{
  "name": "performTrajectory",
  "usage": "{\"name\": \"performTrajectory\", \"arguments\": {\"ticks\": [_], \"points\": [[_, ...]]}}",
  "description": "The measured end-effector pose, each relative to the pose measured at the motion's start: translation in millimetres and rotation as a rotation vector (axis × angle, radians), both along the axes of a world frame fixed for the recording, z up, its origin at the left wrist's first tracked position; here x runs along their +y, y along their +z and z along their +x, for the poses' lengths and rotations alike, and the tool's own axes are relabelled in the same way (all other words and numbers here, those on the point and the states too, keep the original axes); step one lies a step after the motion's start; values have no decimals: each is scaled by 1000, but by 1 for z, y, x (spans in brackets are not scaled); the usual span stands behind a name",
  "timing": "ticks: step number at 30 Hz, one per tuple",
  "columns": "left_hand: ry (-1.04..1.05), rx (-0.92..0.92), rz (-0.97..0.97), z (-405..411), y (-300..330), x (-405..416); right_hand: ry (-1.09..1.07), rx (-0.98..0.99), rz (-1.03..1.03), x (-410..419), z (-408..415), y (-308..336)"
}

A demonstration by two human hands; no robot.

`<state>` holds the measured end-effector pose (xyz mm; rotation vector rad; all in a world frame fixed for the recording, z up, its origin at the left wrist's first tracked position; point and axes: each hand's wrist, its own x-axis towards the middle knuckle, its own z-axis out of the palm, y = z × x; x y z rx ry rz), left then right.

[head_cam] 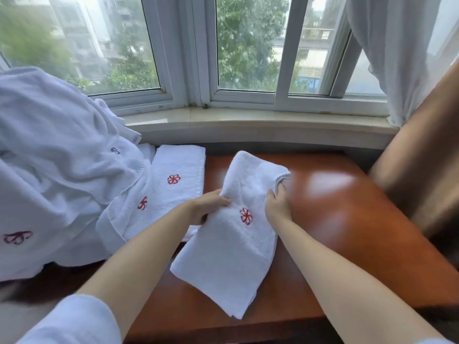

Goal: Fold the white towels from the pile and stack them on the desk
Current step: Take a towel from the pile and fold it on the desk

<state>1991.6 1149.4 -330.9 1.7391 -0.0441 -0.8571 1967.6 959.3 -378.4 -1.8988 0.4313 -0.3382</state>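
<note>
- White towel (pixel 231 247) with red flower mark lies slanted on the brown desk (pixel 347 219), part folded, far end raised.
- left hand (pixel 207 207) grips the towel's left edge, thumb on top, fingers curled under.
- right hand (pixel 278 203) pinches the right edge near the folded-over corner.
- Folded towel (pixel 178 182) lies flat just left, by the windowsill (pixel 248 120).
- Pile of white towels (pixel 57 170) heaped at far left, overlapping the folded one.
</note>
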Motion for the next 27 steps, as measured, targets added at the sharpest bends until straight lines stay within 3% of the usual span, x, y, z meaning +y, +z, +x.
{"name": "performTrajectory", "arguments": {"ticks": [12, 18, 22, 27], "points": [[296, -214, -102, -29, 65, 114, 190, -224, 97, 113, 20, 83], [457, -257, -120, 29, 42, 138, 240, -211, 50, 143, 92, 79], [548, -316, 27, 76, 18, 151, 309, -171, 30, 159, 147, 57], [586, -341, 61, 134, -6, 154, 348, -116, 73, 170, 216, 26]]}}
